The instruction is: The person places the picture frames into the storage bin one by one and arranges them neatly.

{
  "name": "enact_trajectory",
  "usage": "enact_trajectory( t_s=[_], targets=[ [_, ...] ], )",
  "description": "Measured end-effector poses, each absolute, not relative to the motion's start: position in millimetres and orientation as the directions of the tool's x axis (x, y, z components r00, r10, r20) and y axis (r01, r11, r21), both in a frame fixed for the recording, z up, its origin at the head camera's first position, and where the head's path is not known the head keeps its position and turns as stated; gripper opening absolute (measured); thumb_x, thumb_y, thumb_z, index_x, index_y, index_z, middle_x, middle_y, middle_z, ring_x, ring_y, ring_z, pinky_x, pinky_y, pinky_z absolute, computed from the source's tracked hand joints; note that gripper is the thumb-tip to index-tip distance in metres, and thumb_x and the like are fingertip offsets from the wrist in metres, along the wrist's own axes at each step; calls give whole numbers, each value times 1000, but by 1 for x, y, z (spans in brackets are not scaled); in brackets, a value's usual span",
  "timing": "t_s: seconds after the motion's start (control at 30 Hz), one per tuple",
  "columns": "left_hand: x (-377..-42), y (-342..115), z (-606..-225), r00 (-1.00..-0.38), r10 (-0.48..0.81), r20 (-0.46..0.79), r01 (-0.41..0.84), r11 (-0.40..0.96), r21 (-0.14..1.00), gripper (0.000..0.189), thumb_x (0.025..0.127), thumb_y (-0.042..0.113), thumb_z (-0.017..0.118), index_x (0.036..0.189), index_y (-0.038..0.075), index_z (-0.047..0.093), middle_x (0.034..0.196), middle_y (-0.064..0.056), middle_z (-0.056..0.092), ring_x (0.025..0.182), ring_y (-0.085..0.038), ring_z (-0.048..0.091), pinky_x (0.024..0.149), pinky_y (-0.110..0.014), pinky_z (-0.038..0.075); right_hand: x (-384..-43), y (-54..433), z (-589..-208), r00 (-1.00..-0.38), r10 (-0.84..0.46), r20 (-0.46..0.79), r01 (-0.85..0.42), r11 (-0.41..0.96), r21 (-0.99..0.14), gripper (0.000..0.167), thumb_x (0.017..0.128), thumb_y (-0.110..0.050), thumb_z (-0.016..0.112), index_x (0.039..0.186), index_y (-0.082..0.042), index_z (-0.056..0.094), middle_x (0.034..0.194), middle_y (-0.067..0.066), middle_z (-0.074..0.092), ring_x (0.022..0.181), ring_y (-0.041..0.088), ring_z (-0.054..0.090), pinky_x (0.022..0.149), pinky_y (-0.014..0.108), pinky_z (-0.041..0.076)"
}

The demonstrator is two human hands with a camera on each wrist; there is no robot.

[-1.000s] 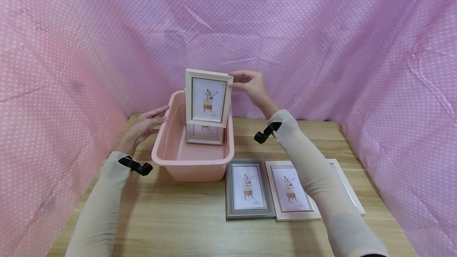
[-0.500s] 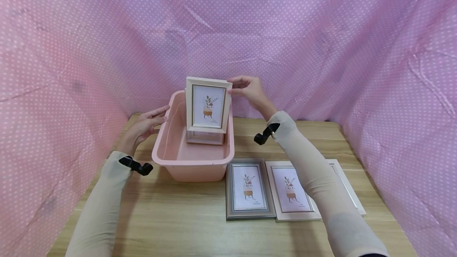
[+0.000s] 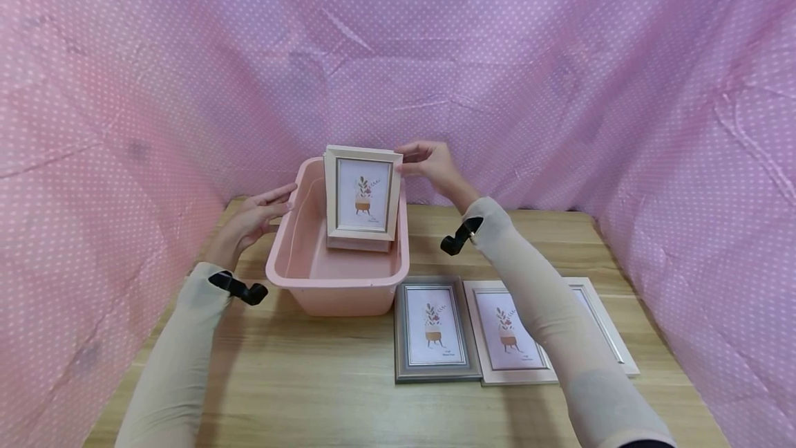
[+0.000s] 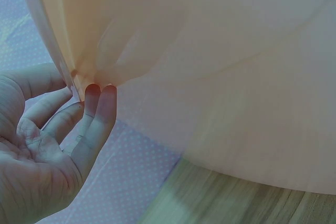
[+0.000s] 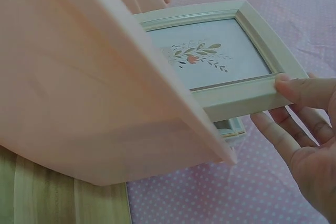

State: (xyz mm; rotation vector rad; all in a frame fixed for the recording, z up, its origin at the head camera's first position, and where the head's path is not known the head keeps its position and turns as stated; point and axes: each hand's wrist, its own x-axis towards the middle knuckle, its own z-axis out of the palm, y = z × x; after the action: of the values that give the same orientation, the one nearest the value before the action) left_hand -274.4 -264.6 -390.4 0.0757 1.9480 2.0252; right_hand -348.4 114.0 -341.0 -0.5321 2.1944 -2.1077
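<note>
My right hand point(image 3: 429, 164) pinches a cream picture frame point(image 3: 363, 235) by its upper right corner, thumb on the front and fingers behind. The frame stands upright, its lower part inside a pink plastic basin point(image 3: 348, 283), and shows a print of a potted plant. Behind it, a second picture frame point(image 3: 357, 245) is mostly hidden, only its bottom strip showing below. In the right wrist view the cream frame point(image 5: 252, 95) juts past the basin's rim. My left hand point(image 3: 251, 220) touches the basin's left side with extended fingers; in the left wrist view, fingertips point(image 4: 108, 95) rest against the basin wall.
On the wooden table point(image 3: 298, 386), a grey-brown picture frame point(image 3: 405, 355) lies flat right of the basin. Beside it lie a pale pink frame point(image 3: 481, 337) and a white frame point(image 3: 616, 337), both partly under my right forearm. A pink dotted cloth point(image 3: 398, 54) surrounds the table.
My right hand has lowered the cream picture frame deeper into the basin, covering nearly all of the frame behind it. My left hand stays at the basin's left side.
</note>
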Motion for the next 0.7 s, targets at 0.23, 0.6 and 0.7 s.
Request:
enact_trajectory(
  t_s=[0.23, 0.6, 0.7],
  targets=[
    [-275, -263, -391, -946, 274, -176, -181, 4, 983, 66, 104, 11, 58, 161, 7, 25, 172, -13, 10, 106, 1, 61, 84, -24, 60, -347, 111, -346, -942, -276, 193, -205, 18, -979, 32, 79, 15, 77, 109, 2, 75, 101, 17, 77, 84, 15, 73, 78, 31, 63],
    [-273, -264, -391, -944, 269, -191, -198, 0, 980, 67, 104, 10, 58, 162, 7, 23, 172, -10, 9, 105, 3, 61, 83, -23, 59, -345, 108, -351, -936, -298, 186, -205, 32, -978, 34, 78, 16, 78, 111, 7, 72, 100, 16, 78, 83, 13, 73, 79, 30, 63],
    [-274, -264, -390, -945, 269, -188, -197, -7, 980, 67, 104, 10, 57, 162, 6, 24, 172, -10, 9, 105, 3, 61, 83, -23, 59, -344, 108, -352, -931, -305, 200, -223, 39, -974, 33, 78, 15, 78, 110, 7, 72, 100, 16, 78, 83, 13, 73, 79, 30, 63]
  ],
)
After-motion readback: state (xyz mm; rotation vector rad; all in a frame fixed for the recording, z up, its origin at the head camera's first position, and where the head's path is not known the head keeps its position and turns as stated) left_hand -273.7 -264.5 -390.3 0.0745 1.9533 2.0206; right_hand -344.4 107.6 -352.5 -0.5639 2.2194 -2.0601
